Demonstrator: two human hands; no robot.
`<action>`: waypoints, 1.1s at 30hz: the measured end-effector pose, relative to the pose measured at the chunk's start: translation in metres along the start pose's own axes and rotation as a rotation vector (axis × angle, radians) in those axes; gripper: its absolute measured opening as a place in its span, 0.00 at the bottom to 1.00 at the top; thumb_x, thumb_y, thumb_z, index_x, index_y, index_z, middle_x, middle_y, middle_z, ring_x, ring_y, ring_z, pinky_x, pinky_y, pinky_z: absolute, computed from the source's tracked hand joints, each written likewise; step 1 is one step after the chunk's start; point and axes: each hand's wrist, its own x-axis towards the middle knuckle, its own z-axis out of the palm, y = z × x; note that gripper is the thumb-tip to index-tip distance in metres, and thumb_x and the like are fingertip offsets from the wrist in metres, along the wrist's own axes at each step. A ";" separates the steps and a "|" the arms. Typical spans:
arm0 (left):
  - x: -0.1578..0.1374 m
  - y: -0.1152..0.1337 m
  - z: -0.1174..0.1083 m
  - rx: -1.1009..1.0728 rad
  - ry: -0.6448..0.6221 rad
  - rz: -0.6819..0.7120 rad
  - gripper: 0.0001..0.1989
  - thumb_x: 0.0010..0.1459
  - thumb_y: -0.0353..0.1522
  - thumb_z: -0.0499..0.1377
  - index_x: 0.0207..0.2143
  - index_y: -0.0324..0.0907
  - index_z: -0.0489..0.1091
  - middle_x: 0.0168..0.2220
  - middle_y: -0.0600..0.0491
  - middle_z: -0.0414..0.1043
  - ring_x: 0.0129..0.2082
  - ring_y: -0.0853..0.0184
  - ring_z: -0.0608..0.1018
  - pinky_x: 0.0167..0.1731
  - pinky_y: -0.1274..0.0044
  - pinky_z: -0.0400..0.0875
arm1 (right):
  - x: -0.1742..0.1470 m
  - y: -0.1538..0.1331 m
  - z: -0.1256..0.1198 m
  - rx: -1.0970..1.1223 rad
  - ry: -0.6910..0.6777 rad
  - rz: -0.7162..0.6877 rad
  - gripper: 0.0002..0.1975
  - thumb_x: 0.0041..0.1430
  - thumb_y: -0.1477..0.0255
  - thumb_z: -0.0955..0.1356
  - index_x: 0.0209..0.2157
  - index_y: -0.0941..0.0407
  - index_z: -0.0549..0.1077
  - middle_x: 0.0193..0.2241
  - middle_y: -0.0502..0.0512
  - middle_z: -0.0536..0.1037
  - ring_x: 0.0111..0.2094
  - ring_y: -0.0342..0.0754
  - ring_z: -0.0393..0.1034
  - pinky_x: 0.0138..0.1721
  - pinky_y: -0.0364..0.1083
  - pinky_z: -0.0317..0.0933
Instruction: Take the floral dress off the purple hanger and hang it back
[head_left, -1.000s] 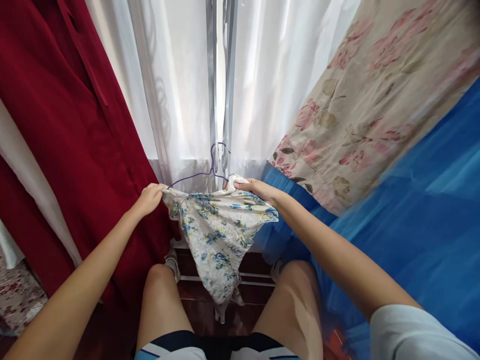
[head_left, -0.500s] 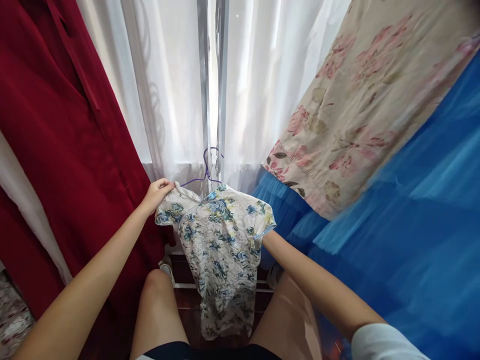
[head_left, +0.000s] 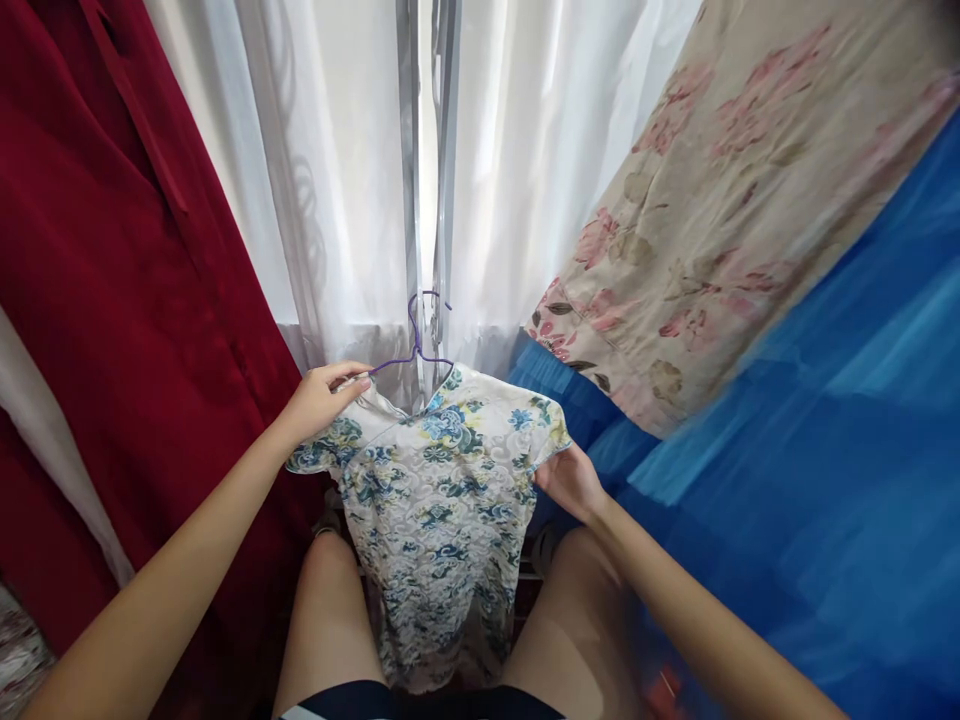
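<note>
A white short-sleeved blouse [head_left: 439, 520] with blue and yellow flowers hangs in front of me on a purple wire hanger [head_left: 417, 335]. My left hand [head_left: 324, 402] is closed on the blouse's left shoulder by the neckline, thumb on top, at the hanger's arm. At the opposite sleeve, my right hand [head_left: 570, 482] holds the hem from below, its fingertips partly hidden by the cloth. The hanger's hook stands up before a metal upright, and I cannot tell whether it rests on anything.
A long dark red garment [head_left: 187, 330] hangs at the left. On the right are a beige cloth with pink flowers [head_left: 675, 250] and bright blue tulle [head_left: 825, 430]. White curtains [head_left: 345, 180] and metal uprights [head_left: 409, 150] stand behind. My bare knees flank the blouse below.
My right hand has come out from inside the sleeve to its hem. My left hand has shifted slightly right towards the neckline. The blouse is spread wider and smoother.
</note>
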 end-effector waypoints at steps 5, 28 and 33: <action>-0.002 0.001 0.010 0.261 0.170 0.028 0.18 0.62 0.45 0.56 0.39 0.41 0.77 0.36 0.53 0.78 0.35 0.64 0.76 0.35 0.78 0.65 | -0.023 -0.032 0.003 0.053 -0.027 -0.021 0.20 0.57 0.54 0.69 0.43 0.54 0.78 0.36 0.57 0.83 0.39 0.56 0.78 0.39 0.51 0.70; 0.010 -0.035 0.018 0.381 0.390 -0.043 0.21 0.67 0.42 0.46 0.24 0.41 0.62 0.20 0.55 0.59 0.22 0.69 0.63 0.26 0.77 0.50 | -0.070 -0.070 0.085 -0.010 -0.431 -0.152 0.32 0.52 0.59 0.75 0.57 0.51 0.70 0.48 0.57 0.78 0.49 0.54 0.73 0.50 0.51 0.64; 0.008 -0.033 0.038 0.365 0.412 -0.139 0.25 0.67 0.45 0.46 0.21 0.41 0.55 0.18 0.57 0.53 0.21 0.71 0.58 0.24 0.77 0.46 | -0.065 -0.079 0.090 0.052 -0.189 -0.177 0.19 0.59 0.59 0.71 0.50 0.51 0.75 0.46 0.56 0.80 0.50 0.56 0.72 0.53 0.53 0.65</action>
